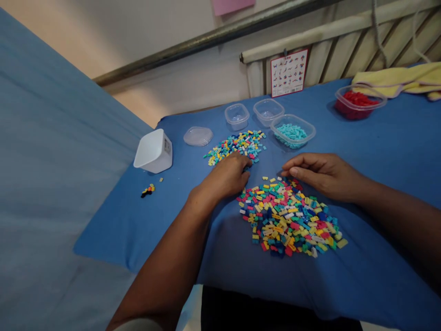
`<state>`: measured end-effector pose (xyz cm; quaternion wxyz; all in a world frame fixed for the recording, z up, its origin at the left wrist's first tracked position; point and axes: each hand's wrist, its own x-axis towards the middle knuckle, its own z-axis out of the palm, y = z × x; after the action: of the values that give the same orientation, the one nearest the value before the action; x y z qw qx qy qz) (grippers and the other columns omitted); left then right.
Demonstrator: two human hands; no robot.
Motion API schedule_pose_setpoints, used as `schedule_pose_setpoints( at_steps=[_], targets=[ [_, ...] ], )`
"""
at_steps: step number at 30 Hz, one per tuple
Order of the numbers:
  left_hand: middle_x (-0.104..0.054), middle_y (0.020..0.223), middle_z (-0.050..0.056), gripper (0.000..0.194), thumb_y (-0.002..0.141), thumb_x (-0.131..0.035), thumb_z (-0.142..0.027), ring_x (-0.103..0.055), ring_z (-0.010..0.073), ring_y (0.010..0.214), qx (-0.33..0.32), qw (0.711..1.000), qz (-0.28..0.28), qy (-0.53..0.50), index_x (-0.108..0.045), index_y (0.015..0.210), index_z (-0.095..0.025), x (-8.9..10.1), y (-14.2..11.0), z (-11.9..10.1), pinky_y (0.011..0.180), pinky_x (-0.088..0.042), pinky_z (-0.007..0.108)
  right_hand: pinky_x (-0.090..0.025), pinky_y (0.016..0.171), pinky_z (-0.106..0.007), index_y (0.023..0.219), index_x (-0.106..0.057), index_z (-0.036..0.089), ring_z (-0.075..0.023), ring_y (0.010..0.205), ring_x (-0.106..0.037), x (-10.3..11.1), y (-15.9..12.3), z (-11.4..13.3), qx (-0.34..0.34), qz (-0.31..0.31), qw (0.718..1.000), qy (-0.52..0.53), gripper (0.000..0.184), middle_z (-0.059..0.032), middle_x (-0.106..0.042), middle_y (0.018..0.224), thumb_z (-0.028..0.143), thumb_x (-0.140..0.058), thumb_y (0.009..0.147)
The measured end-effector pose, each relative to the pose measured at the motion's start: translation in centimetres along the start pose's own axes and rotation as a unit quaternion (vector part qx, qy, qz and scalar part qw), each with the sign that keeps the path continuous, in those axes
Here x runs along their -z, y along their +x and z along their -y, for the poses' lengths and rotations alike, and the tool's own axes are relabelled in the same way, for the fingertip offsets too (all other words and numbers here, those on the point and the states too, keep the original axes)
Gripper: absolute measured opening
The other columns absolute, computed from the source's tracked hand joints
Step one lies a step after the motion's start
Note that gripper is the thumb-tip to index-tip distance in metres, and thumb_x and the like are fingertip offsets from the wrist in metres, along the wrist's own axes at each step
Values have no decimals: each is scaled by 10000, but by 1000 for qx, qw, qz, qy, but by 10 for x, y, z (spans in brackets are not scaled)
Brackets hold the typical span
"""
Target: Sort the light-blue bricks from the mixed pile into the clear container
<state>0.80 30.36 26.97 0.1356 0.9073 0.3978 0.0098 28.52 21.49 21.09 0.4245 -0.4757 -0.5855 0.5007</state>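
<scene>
A mixed pile of small toy building bricks (289,216) lies on the blue cloth in front of me. A second pile of bricks (237,145), with many blue and teal ones, sits farther back. My left hand (230,174) rests between the two piles, palm down. Its index finger and thumb are bent and apart, with the fingertips at the far pile's near edge. At the near pile's far edge is my right hand (319,174), on its side. Its thumb and fingers come together, and whatever may be between their tips is hidden.
A clear tub of turquoise bricks (292,132) stands behind my hands, beside two clear tubs (237,116). Lids (198,136), a white box (154,151) and a few loose bricks (148,190) are left. A tub of red bricks (360,103) and yellow cloth (399,80) are back right.
</scene>
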Motion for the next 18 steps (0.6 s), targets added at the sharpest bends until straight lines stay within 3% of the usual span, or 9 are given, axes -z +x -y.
schedule_pose_setpoints(
  at_steps=[4,10,15,18],
  targets=[
    [-735,1076,70,210,966,-655,-111,-670,233,954,10,1000,16,-8,-799,1112,-158,5,-1,-4,827,-501,356,-662,761,-388,1104,-856,284,-277,943,-815,-1,0,0,0,-6,1000,2,462,-81,-889,1094,710,-847,926],
    [-712,963,49,72,942,-671,-117,-625,213,837,37,999,23,-30,-728,947,-161,10,-5,-1,735,-438,358,-657,792,-387,1106,-850,275,-271,951,-816,0,0,0,9,-3,1000,-1,467,-84,-891,1098,709,-840,935],
    [-762,1112,93,301,930,-596,-70,-689,263,1028,17,999,29,27,-811,1131,-134,10,-7,3,898,-503,366,-654,774,-375,1108,-854,285,-274,946,-818,0,0,0,6,-2,1000,-1,464,-80,-891,1096,712,-847,927],
    [-758,1167,106,322,929,-592,-63,-689,278,1091,25,998,40,47,-810,1155,-137,12,-10,4,927,-502,368,-651,800,-378,1100,-856,285,-276,955,-820,1,0,-1,9,-5,1000,-1,473,-84,-889,1092,719,-856,914]
  ],
)
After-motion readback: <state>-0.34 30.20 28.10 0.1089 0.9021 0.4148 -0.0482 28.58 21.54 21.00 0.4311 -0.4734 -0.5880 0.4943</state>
